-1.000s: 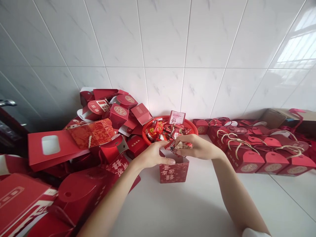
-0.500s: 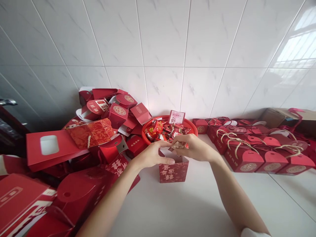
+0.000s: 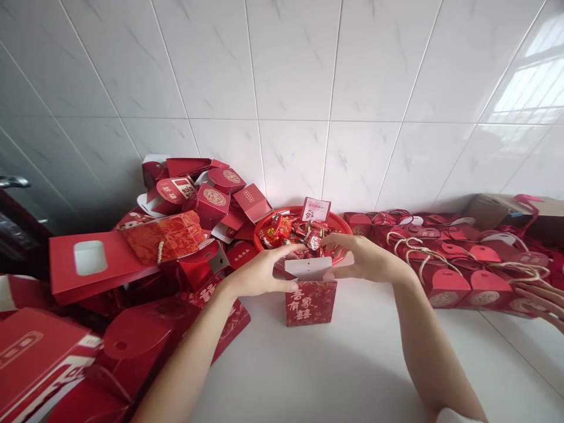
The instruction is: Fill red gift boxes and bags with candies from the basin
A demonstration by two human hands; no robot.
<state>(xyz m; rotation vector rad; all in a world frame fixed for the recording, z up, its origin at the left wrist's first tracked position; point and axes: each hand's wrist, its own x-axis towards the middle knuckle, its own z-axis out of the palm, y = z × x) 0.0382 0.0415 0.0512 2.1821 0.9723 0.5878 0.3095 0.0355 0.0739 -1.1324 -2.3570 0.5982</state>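
A small red gift box (image 3: 311, 304) with pale lettering stands upright on the table, open at the top, its pale inner flap raised at the back. My left hand (image 3: 258, 273) grips the box's left side, thumb at the front top edge and index finger reaching towards the back. On the other side, my right hand (image 3: 368, 258) is open beside the rim, fingers apart and nothing visible in them. Just behind the box is a red plastic basket (image 3: 259, 234) of wrapped sweets (image 3: 282, 228), with a pink card (image 3: 315, 210) standing up in it.
Folded and loose red boxes (image 3: 211, 202) pile up on the left. To the right stand rows of closed red boxes (image 3: 445, 282) with rope handles. Another person's hand (image 3: 544, 299) reaches in at the right edge. A cardboard box (image 3: 493, 208) sits at the back right, against the tiled wall.
The small wrapped item in my right hand is gone from it, and its fingers have spread. The box's pale back flap shows more. Another person's hand has come in at the right.
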